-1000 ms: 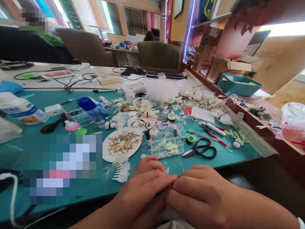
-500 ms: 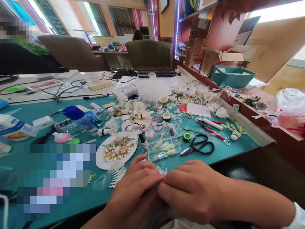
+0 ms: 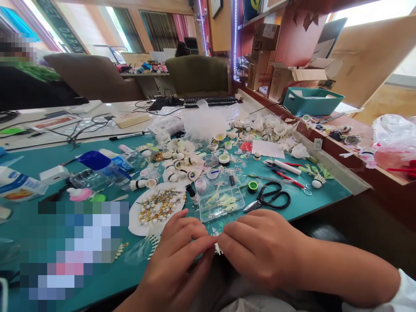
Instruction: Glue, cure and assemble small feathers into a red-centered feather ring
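My left hand [image 3: 182,251] and my right hand [image 3: 263,251] meet at the fingertips above the near edge of the green mat. Pinched between them is a small white spiky piece [image 3: 218,248], mostly hidden by the fingers. Beyond my left hand a white plate [image 3: 134,221] carries gold and pearly beads. A white comb-like strip [image 3: 153,246] lies just left of that hand. Ahead of the fingertips sits a clear compartment box [image 3: 222,203] with pale green pieces. Black-handled scissors [image 3: 271,197] rest beyond my right hand.
Several shuttlecocks [image 3: 180,167] and a white tulle heap [image 3: 203,123] crowd the middle of the mat. A small dark bottle [image 3: 191,193] and an open green jar [image 3: 252,186] stand by the box. Red-handled tools [image 3: 290,181] lie at right. A teal basket [image 3: 313,104] is on the side ledge.
The white piece shows more below the meeting fingertips now. Both hands stay together, with the fingers slightly shifted. The whole view has moved a little.
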`<state>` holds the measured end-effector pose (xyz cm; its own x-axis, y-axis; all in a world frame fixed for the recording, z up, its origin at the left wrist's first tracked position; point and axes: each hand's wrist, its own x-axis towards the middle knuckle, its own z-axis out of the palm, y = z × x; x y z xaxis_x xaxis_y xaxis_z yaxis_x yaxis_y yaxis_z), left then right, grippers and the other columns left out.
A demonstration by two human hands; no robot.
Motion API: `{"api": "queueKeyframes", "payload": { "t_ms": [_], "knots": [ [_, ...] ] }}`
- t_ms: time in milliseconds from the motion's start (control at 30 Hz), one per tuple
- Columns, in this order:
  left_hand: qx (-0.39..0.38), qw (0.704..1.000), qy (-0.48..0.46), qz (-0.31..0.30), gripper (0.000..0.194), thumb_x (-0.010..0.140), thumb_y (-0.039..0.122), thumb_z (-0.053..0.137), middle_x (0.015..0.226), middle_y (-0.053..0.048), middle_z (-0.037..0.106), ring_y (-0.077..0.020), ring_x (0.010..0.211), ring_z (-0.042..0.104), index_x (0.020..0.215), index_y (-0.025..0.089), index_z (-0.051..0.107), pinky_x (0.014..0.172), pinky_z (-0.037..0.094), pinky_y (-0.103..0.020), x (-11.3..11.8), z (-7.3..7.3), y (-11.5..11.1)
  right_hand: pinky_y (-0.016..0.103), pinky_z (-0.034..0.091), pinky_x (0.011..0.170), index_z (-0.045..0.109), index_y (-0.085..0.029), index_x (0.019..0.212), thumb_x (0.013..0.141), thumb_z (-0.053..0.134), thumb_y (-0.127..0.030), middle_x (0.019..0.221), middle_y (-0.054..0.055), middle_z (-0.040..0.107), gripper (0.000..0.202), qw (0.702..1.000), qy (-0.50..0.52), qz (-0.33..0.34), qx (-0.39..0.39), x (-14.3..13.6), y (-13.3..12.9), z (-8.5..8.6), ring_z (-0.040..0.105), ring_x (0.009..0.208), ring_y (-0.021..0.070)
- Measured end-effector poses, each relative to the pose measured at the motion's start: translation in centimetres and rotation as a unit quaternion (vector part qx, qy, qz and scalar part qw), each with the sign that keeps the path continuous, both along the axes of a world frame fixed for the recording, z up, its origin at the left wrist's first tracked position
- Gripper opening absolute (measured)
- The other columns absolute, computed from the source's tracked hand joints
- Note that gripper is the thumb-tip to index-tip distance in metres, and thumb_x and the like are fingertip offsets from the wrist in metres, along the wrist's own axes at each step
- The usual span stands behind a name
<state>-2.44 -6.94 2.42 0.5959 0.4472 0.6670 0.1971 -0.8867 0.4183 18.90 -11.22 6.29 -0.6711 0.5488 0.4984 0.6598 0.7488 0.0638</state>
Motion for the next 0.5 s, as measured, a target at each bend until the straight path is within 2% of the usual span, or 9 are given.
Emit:
{"api": "queueKeyframes", "payload": {
  "t_ms": [233, 367, 500],
  "knots": [
    [-0.023, 1.000, 0.004, -0.007, 0.027, 0.088, -0.004, 0.053, 0.088, 0.002, 0.062, -0.0137, 0.084, 0.061, 0.099, 0.020, 0.060, 0.108, 0.035, -0.038, -0.03, -0.09, -0.01, 0.033, 0.029, 0.048, 0.063, -0.016, 0.090, 0.102, 0.041, -0.017, 0.072, 0.001, 0.060, 0.026, 1.000, -0.010, 0.007, -0.025, -0.13, 0.15, -0.30, 0.047, 0.055, 0.0160],
    [-0.045, 0.999, 0.007, -0.002, 0.026, 0.091, -0.002, 0.052, 0.087, 0.002, 0.061, -0.0148, 0.083, 0.060, 0.099, 0.022, 0.061, 0.108, 0.035, -0.042, 0.10, -0.58, -0.12, 0.033, 0.029, 0.049, 0.062, -0.017, 0.087, 0.101, 0.040, -0.016, 0.070, 0.001, 0.060, 0.027, 1.000, -0.007, 0.002, -0.028, -0.23, 0.15, -0.65, 0.046, 0.054, 0.0158],
    [-0.056, 0.998, 0.003, 0.005, 0.026, 0.091, -0.001, 0.054, 0.088, 0.002, 0.063, -0.0154, 0.084, 0.060, 0.102, 0.022, 0.061, 0.108, 0.035, -0.045, 0.01, -0.93, -0.30, 0.033, 0.033, 0.050, 0.065, -0.016, 0.092, 0.103, 0.037, -0.015, 0.076, 0.003, 0.067, 0.030, 0.999, 0.017, 0.004, -0.031, -0.19, 0.30, -0.76, 0.052, 0.058, 0.0160]
  ]
}}
